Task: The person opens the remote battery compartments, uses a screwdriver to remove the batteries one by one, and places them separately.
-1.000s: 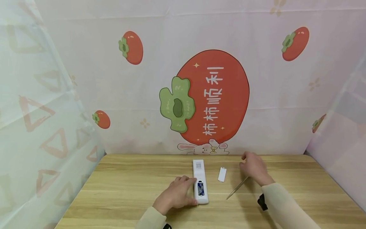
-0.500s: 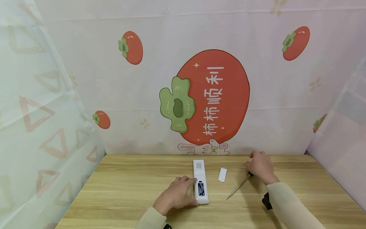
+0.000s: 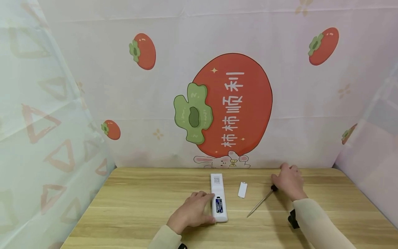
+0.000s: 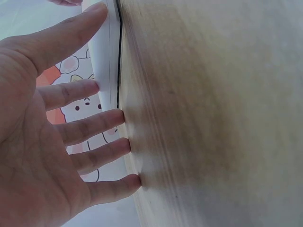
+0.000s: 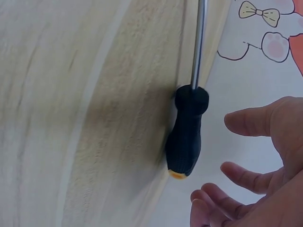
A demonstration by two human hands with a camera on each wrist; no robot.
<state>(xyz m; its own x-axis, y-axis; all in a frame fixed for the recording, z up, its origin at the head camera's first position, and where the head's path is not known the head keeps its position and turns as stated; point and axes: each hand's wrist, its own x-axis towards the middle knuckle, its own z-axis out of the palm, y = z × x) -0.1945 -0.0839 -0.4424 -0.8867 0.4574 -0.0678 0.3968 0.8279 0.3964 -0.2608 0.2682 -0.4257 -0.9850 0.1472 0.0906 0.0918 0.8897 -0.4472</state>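
A white remote control (image 3: 217, 188) lies back side up on the table, its battery bay showing blue batteries (image 3: 219, 205). My left hand (image 3: 192, 209) rests at its left side. In the left wrist view, the thumb and index fingertips (image 4: 90, 87) touch the remote's edge, and the other fingers are spread straight down to the table. A white battery cover (image 3: 242, 190) lies to the right of the remote. Further right is a screwdriver (image 5: 184, 132) with a black handle. Beside that handle hovers my right hand (image 3: 290, 181), its fingers parted and apart from it, holding nothing.
The wooden tabletop (image 3: 130, 200) runs back to a white cloth backdrop (image 3: 155, 93) printed with persimmons and a rabbit. Cloth side walls (image 3: 46, 145) stand at the left and right. The screwdriver's shaft (image 3: 259, 206) points toward the front left.
My right hand has moved right, away from the screwdriver, whose black handle has come into sight. The screwdriver, the remote control, the battery cover and my left hand have stayed in place.
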